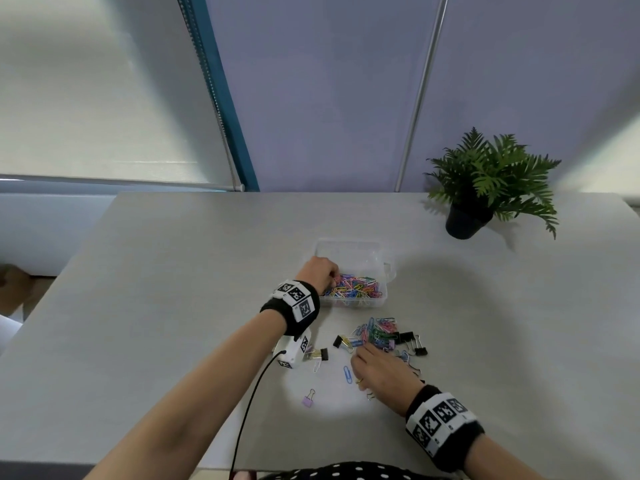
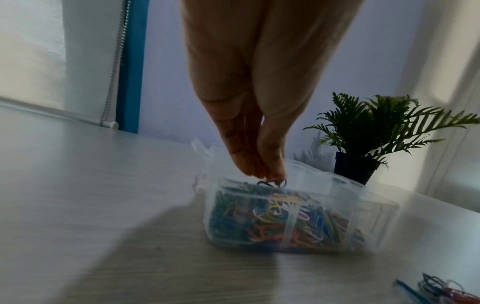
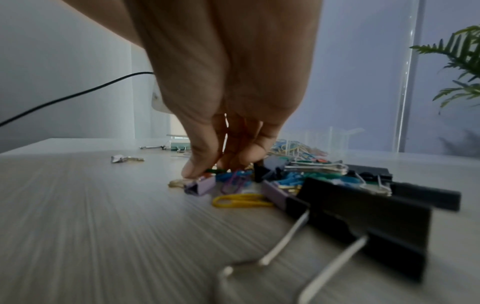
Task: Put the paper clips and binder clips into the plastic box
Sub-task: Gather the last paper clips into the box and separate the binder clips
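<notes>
Paper clips (image 2: 270, 183) pinched by left hand (image 1: 317, 271) over plastic box (image 1: 382, 292).

A grey table (image 1: 173, 271) with a fine wood grain fills the lower half of the head view. At its far right corner stands a small fern (image 1: 491, 171) in a dark pot (image 1: 464, 223). Behind the table, in the upper part of the frame, a pale lilac wall (image 1: 329, 81) is crossed by a thin metal rod (image 1: 420, 95). In the upper left hangs a white roller blind (image 1: 97, 91) with a bead chain (image 1: 211, 91), edged by a blue frame (image 1: 225, 109).
</notes>
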